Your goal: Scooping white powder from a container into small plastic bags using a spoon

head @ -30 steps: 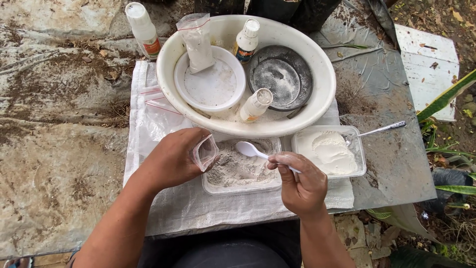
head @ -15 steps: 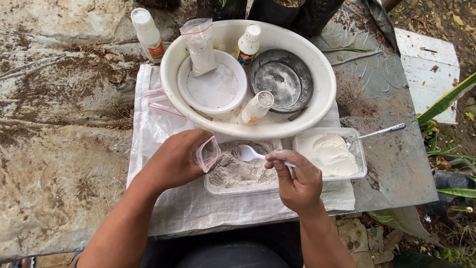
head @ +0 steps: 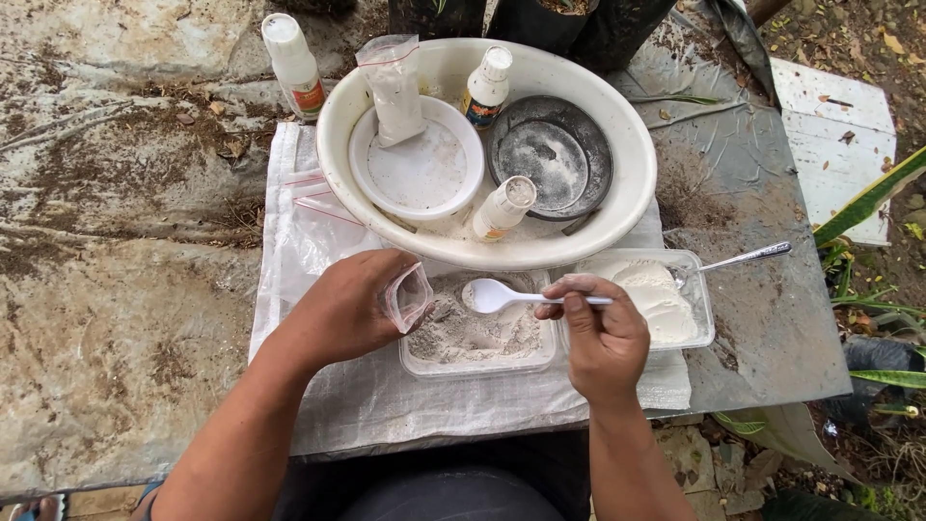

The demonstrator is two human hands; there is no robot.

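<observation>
My left hand [head: 347,314] pinches a small clear plastic bag [head: 407,295] open; my right hand [head: 600,340] grips a white plastic spoon [head: 492,295] over the near clear tub of grey powder [head: 477,333], mid-scoop; next needs a steady tip.

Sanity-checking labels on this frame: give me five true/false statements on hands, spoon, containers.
1. The right hand holds a white plastic spoon over the tray of grey powder. True.
2. The left hand holds a metal spoon. False: it holds a small clear plastic bag; the metal spoon rests in the tray of white powder.
3. The large cream basin holds a white dish and a dark dish. True.
4. Both trays hold white powder. False: the left one is grey.
5. One white bottle stands outside the basin. True.
</observation>
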